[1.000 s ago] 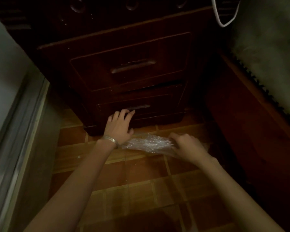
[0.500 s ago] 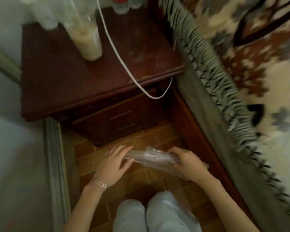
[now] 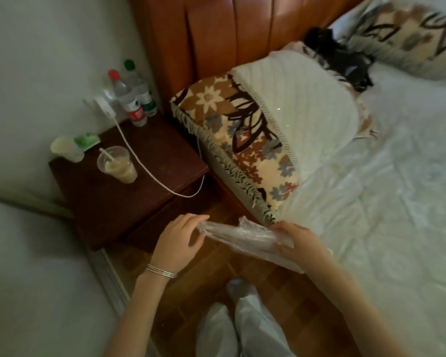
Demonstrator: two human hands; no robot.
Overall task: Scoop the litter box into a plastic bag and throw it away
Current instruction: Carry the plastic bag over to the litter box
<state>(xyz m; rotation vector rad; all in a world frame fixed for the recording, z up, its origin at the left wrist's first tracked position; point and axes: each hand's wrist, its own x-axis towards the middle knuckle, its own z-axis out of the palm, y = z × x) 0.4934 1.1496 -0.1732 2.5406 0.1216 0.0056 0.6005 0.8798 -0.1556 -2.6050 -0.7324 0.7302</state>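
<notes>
While I stand on the narrow floor (image 3: 206, 279) strip, the table (image 3: 150, 191) corner sits just left of my left hand (image 3: 177, 243) and the bed (image 3: 371, 215) edge is just right of my right hand (image 3: 298, 240); open room only behind them. Left fingers (image 3: 191, 219) curled, pinching one end of the clear plastic bag (image 3: 242, 237); right fingers (image 3: 281, 229) grasping the other end. Bag stretched between both hands, off the floor. Forearms reach forward, backs of hands up.
</notes>
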